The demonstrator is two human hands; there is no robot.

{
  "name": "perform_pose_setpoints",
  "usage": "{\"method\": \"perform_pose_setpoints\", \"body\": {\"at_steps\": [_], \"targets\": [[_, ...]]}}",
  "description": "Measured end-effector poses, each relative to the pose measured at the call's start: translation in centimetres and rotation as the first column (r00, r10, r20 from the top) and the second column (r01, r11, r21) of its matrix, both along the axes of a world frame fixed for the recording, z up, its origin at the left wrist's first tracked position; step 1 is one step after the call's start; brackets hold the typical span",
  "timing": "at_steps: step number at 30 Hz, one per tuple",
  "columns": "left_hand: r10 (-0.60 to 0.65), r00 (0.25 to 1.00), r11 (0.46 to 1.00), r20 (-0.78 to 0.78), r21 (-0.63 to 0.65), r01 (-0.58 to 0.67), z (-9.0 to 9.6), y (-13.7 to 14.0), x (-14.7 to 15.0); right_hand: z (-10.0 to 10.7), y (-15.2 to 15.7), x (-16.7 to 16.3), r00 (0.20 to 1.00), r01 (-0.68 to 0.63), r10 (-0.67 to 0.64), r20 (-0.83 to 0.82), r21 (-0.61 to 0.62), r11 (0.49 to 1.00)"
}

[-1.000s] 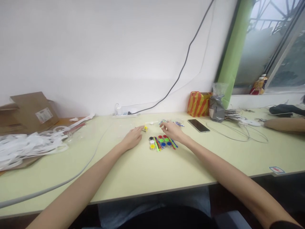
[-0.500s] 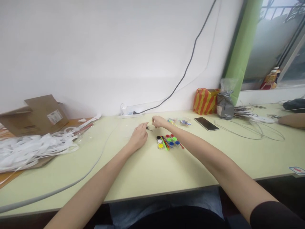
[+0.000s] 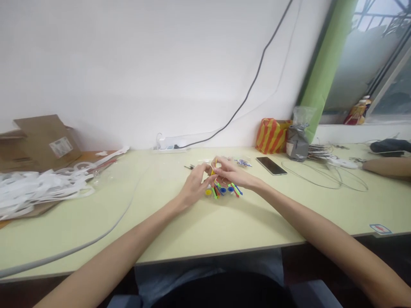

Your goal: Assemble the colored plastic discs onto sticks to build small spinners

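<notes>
My left hand (image 3: 192,185) and my right hand (image 3: 231,173) meet just above the table, fingertips pinched together. Between them is a thin yellow plastic piece (image 3: 212,172); its exact shape is partly hidden by my fingers. Right below lie small round clear pots with coloured lids, among them a yellow-lidded pot (image 3: 208,192) and a blue-lidded pot (image 3: 230,189). Slim coloured plastic sticks (image 3: 238,190) are mixed in with the pots. My hands cover the other pots. Small dark thin items (image 3: 189,167) rest beyond my left hand.
A phone (image 3: 271,165) and a clear packet of coloured pieces (image 3: 243,163) lie to the right. Farther off stand a striped bag (image 3: 271,136) and a grey bag (image 3: 297,143). White strips (image 3: 48,184) spread at left; a grey cable (image 3: 105,233) crosses the table. Another person's forearm (image 3: 387,168) rests at far right.
My hands have come together over the coloured pots, my right hand moving down and right. A yellow piece now shows between the fingers. The whole view has shifted slightly.
</notes>
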State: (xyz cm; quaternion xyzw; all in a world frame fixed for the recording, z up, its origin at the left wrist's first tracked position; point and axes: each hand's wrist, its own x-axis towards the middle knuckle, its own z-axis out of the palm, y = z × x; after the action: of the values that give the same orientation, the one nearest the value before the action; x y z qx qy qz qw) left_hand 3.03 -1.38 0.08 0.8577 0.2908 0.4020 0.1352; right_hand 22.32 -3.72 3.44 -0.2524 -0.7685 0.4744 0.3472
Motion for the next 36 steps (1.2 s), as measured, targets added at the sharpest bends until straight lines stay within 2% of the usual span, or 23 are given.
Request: {"method": "perform_pose_setpoints", "body": {"at_steps": [4,6,11,15,19,21,23,24,25,27,28,29,31,36], "targets": [[-0.182,0.983,0.971,0.023,-0.154,0.183,0.6,-1.0,0.0,-0.1,-0.7,0.4,1.000,-0.004,0.004,0.008,-0.040,0.999],[-0.206,0.979,0.966,0.000,-0.158,0.204,0.8,-1.1,-0.2,-0.1,-1.0,0.5,1.000,-0.016,0.017,0.012,-0.034,0.999],[-0.048,0.984,0.995,-0.172,0.083,0.063,0.5,-0.5,-0.4,-0.1,-1.5,0.8,0.998,-0.065,0.065,-0.001,-0.032,0.997],[-0.051,0.974,0.979,-0.223,0.183,0.093,-0.1,-0.2,-0.4,-0.1,-1.6,1.0,0.994,-0.104,0.105,0.008,-0.065,0.992],[-0.064,0.965,0.956,-0.254,0.261,0.132,0.2,-0.1,-0.7,0.0,-1.3,1.9,0.987,-0.155,0.159,0.036,-0.082,0.984],[-0.031,0.964,0.947,-0.264,0.299,0.113,0.6,0.0,-1.0,0.2,-1.0,2.8,0.987,-0.125,0.130,0.090,-0.061,0.990],[0.017,0.971,0.951,-0.238,0.304,0.058,1.0,0.3,-1.3,0.2,-0.4,3.8,0.985,0.015,-0.017,0.171,0.013,1.000],[0.038,0.975,0.955,-0.218,0.296,0.029,1.2,0.4,-1.4,0.2,0.0,4.3,0.964,0.128,-0.144,0.224,0.083,0.988],[0.053,0.978,0.959,-0.200,0.285,0.006,1.4,0.5,-1.5,0.0,0.4,4.7,0.914,0.252,-0.294,0.280,0.177,0.951],[0.059,0.981,0.964,-0.185,0.264,-0.008,1.5,0.8,-1.7,-0.6,1.3,5.4,0.731,0.432,-0.570,0.374,0.393,0.812],[0.051,0.980,0.967,-0.190,0.255,-0.001,1.5,1.0,-1.8,-0.9,1.7,5.5,0.634,0.461,-0.656,0.409,0.481,0.746],[0.040,0.979,0.969,-0.199,0.245,0.010,1.4,1.1,-1.8,-1.4,2.1,5.6,0.553,0.463,-0.707,0.442,0.542,0.701],[0.011,0.975,0.972,-0.220,0.230,0.041,1.2,1.2,-1.8,-2.3,2.7,5.4,0.453,0.426,-0.726,0.518,0.589,0.686],[-0.043,0.952,0.969,-0.302,0.218,0.113,0.6,1.5,-1.6,-3.4,3.0,4.6,0.359,0.379,-0.702,0.615,0.591,0.712]]}}
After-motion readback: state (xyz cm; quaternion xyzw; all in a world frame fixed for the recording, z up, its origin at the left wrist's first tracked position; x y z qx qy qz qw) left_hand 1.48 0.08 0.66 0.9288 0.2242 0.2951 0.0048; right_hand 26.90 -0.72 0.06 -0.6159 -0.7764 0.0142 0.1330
